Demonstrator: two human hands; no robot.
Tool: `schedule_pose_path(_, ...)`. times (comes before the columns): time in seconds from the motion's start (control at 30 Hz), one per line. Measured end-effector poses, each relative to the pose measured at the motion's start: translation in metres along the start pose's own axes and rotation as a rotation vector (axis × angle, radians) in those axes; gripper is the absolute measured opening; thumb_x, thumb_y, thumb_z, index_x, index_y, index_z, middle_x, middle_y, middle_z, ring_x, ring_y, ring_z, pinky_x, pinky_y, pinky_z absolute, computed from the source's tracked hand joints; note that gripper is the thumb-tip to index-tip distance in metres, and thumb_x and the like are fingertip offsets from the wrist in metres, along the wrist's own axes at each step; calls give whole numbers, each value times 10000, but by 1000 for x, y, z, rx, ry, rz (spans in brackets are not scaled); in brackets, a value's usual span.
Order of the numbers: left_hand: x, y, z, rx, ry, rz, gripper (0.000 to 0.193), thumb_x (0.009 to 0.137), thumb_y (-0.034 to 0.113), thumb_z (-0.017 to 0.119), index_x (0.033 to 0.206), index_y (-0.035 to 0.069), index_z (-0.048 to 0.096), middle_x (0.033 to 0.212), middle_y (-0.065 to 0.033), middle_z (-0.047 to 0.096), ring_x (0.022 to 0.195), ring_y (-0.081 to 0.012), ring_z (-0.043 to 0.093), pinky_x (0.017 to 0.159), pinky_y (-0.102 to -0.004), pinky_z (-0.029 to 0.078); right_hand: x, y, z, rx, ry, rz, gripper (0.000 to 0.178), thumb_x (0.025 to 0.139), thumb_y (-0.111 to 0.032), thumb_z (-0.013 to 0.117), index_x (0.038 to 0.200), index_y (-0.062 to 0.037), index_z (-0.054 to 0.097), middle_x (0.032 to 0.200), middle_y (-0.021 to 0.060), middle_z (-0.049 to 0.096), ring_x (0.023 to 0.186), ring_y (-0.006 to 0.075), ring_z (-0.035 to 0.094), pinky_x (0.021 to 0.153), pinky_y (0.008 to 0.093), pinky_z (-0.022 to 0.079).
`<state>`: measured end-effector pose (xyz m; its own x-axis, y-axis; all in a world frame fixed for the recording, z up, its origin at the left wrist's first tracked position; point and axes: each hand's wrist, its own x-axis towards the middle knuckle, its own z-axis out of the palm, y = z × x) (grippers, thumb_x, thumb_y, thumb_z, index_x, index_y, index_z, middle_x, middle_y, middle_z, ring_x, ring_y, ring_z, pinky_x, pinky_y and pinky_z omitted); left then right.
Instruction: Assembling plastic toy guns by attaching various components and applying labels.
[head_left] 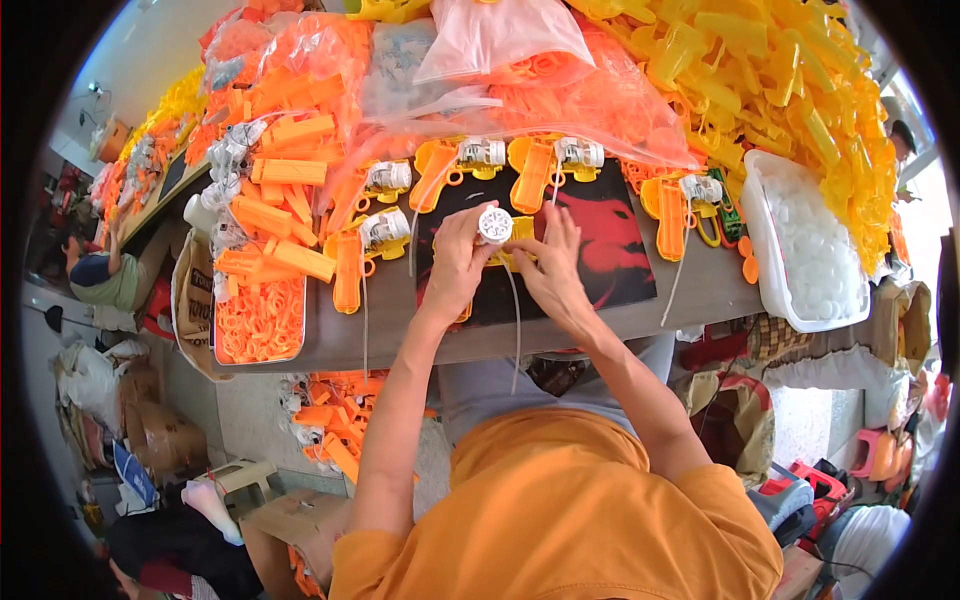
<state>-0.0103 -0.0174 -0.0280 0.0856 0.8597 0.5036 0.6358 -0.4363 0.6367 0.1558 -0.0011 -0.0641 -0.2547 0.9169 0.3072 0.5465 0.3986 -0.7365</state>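
Over the dark mat [605,290], my left hand [458,260] grips a part-built toy gun by its white round end piece [494,226]. The toy's yellow shell [522,230] shows between my hands, and a thin clear tube [516,330] hangs from it over the table edge. My right hand [553,270] is closed at the toy's right side, its fingertips against the shell; what exactly they pinch is too small to tell. Around the mat lie several similar orange-and-yellow toy guns [536,172] with white mechanisms and tubes, among them one toy gun [668,215] at the right.
Orange parts [285,210] are heaped at the left, above a tray [303,335] of small orange pieces. Bags of parts [590,100] line the back. Yellow shells [780,70] pile up at the back right, beside a white bin [775,270] of translucent caps. Another person [105,275] sits far left.
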Motion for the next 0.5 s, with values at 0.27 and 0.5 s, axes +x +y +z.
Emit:
schedule_pose_path(0.27, 2, 3, 0, 15, 18, 1, 496, 844, 42, 694, 1320, 78, 561, 1159, -113, 610, 1079, -299, 564, 956, -409, 434, 18, -8, -43, -293, -131, -273, 731, 724, -210, 788, 1362, -75, 458, 1566, 221, 236, 1485, 423, 107, 1191, 594, 29)
schedule_pose_path(0.5, 5, 13, -22, -672, -5, -283, 434, 865, 13, 682, 1280, 46, 559, 1284, -114, 616, 1180, -272, 581, 1027, -392, 450, 24, -28, -66, 58, -350, -178, 845, 706, -216, 834, 1402, -43, 387, 1415, 204, 454, 1370, 364, 398, 1164, 468, 275)
